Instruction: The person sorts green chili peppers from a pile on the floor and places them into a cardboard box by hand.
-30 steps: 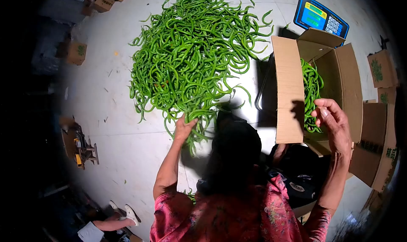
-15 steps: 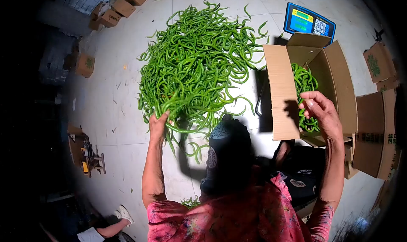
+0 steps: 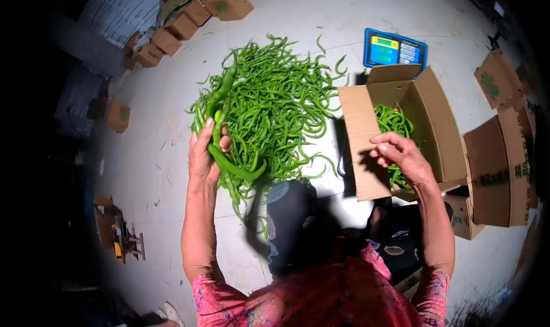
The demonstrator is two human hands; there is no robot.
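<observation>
My left hand (image 3: 207,149) is closed around a few long green chili peppers (image 3: 224,89), lifted above the heap. Below and beyond it, a big heap of curved green peppers (image 3: 281,98) spreads over the pale floor. My right hand (image 3: 401,158) hovers over the near left part of an open cardboard box (image 3: 438,118). Its thumb and fingers are bent together, and whether anything is between them cannot be made out. Inside the box lie more green peppers (image 3: 394,121), partly covered by my right hand.
A blue scale display (image 3: 395,48) stands behind the box. Other cardboard boxes (image 3: 495,166) are at the right, and a row of small boxes (image 3: 181,26) lines the back left. A small stand with yellow parts (image 3: 119,248) is at left. Another person's shoe (image 3: 172,314) shows at the bottom.
My left hand has risen from the heap's near edge with peppers in its grip. My right hand has shifted left over the box flap. The camera view has tilted.
</observation>
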